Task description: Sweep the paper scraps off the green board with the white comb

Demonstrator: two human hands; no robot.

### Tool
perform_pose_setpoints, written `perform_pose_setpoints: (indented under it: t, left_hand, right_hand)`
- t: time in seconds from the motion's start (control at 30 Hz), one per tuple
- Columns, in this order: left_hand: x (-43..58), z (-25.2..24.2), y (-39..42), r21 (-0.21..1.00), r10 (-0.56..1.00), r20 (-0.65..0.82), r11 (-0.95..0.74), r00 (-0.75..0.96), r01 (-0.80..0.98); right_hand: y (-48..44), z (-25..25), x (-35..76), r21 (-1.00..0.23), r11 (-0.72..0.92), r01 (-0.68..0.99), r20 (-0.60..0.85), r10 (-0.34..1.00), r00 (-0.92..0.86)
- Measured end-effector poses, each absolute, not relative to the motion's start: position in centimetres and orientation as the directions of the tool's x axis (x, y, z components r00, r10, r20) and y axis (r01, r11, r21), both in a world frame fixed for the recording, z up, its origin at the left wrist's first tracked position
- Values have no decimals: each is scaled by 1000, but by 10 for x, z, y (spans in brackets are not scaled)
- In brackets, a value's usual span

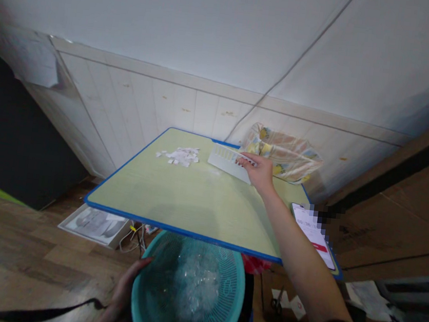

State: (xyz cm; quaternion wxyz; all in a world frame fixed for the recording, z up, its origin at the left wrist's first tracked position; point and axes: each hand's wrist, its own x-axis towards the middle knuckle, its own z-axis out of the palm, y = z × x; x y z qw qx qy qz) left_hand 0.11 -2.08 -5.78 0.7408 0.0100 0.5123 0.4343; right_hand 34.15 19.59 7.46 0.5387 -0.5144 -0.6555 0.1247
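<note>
My right hand (259, 170) reaches across the pale green table (179, 198) and rests on a white slotted plastic tray (227, 160) near the far edge, fingers laid over its right end. My left hand (122, 290) grips the rim of a teal round plastic basket (156, 263) below the table's near edge. Clear shiny bits lie inside the basket. A small heap of white pieces (181, 155) lies on the table to the left of the tray.
A phone (312, 234) with a lit screen lies at the table's right edge. A patterned plastic bag (282, 156) leans against the white wall behind. A white box (94, 225) and cables sit on the wooden floor under the table; scissors (277, 302) lie lower right.
</note>
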Motion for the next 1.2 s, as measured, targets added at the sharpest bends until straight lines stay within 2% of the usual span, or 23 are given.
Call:
perform_pose_setpoints:
  t: [0.13,0.27,0.53,0.8,1.0,1.2]
  left_hand:
    - [7,-53,-22,529,654,-757,620,8,-580]
    - [9,-53,-22,520,645,-764,619,3,-589]
    - [12,-59,-22,496,636,-771,593,-8,-635]
    - [18,-69,-19,422,619,-781,620,83,-662]
    - [26,-77,-18,470,636,-771,599,29,-649]
    - [28,-81,-20,474,640,-768,592,22,-652]
  right_hand:
    - [195,73,332,-714,465,524,562,827,31]
    - [196,73,338,-718,456,526,535,845,-1]
    - [207,65,344,-729,431,531,539,840,58]
    - [216,70,332,-715,430,552,537,843,39]
    - [219,66,334,-713,417,564,501,865,-6]
    - [221,54,335,-723,398,565,505,862,38]
